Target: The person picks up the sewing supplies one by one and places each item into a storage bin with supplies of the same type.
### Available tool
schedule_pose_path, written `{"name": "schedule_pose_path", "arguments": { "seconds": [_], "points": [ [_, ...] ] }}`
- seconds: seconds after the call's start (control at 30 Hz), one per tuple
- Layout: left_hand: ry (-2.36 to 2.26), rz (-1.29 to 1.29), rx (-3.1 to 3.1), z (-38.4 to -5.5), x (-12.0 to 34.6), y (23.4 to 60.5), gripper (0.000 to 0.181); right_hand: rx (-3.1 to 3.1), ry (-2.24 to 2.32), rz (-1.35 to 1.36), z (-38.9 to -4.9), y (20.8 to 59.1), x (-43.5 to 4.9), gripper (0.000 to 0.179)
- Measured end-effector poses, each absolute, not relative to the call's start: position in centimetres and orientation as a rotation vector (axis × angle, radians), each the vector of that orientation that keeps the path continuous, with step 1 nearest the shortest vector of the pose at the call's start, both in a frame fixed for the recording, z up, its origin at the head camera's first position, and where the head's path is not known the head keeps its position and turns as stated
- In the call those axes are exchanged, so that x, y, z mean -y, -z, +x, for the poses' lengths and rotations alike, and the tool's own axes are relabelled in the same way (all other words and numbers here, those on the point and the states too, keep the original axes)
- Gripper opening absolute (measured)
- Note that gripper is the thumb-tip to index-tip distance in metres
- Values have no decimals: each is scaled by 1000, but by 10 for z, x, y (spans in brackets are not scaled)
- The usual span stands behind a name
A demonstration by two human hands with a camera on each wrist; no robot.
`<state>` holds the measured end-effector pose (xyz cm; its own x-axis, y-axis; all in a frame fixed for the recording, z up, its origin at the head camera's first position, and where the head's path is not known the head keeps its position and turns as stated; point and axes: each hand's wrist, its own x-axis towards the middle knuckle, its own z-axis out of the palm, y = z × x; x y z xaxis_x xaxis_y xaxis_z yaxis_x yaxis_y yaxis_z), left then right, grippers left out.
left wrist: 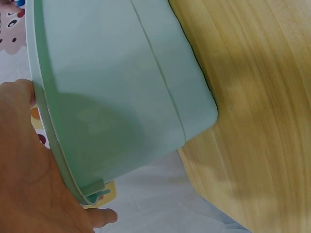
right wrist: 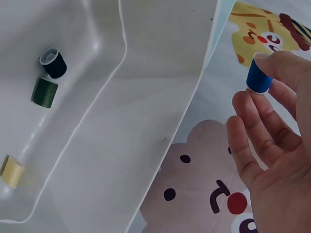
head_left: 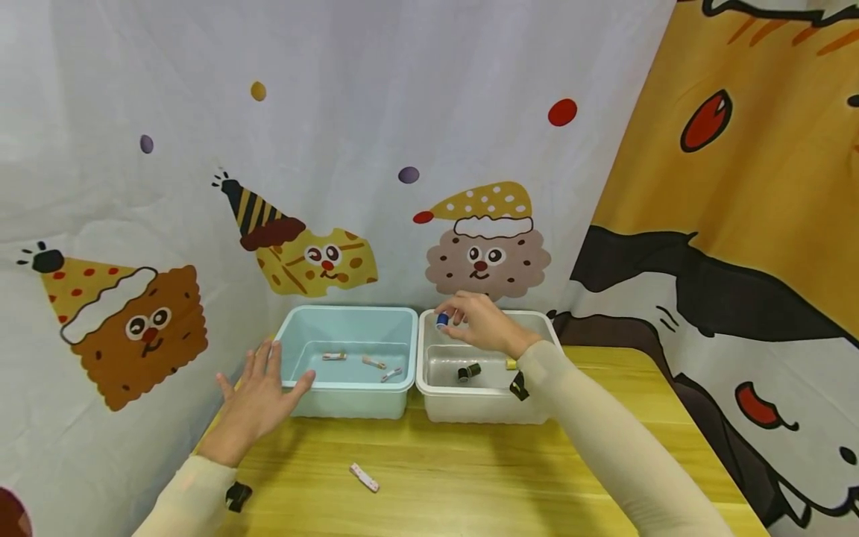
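Observation:
My right hand [head_left: 485,322] pinches a blue spool of thread [right wrist: 259,77] between thumb and fingertips, over the back left part of the white bin [head_left: 486,391]. Inside that bin lie a black spool [right wrist: 53,62], a green spool [right wrist: 44,92] and a yellow spool [right wrist: 12,171]. At the left front corner of the light blue bin [head_left: 349,385], my left hand [head_left: 258,395] rests on the rim with its fingers spread, holding nothing. Three small clothespins [head_left: 333,356] lie on the light blue bin's floor.
Both bins stand side by side at the back of the wooden table [head_left: 429,514]. One more clothespin [head_left: 365,477] lies on the tabletop in front of them. A white cloth with cartoon prints [head_left: 335,149] hangs right behind the bins, and an orange one to the right.

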<state>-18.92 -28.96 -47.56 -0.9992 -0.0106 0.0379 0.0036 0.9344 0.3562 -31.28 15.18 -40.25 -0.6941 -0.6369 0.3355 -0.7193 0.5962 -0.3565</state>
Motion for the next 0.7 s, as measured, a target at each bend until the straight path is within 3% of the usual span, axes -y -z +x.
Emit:
{"name": "schedule_pose_path", "arguments": {
  "seconds": [0.7],
  "points": [
    [558,5,3028,-188,289,477,121,2789,-705,1102,-337,405,-149,35]
  ]
}}
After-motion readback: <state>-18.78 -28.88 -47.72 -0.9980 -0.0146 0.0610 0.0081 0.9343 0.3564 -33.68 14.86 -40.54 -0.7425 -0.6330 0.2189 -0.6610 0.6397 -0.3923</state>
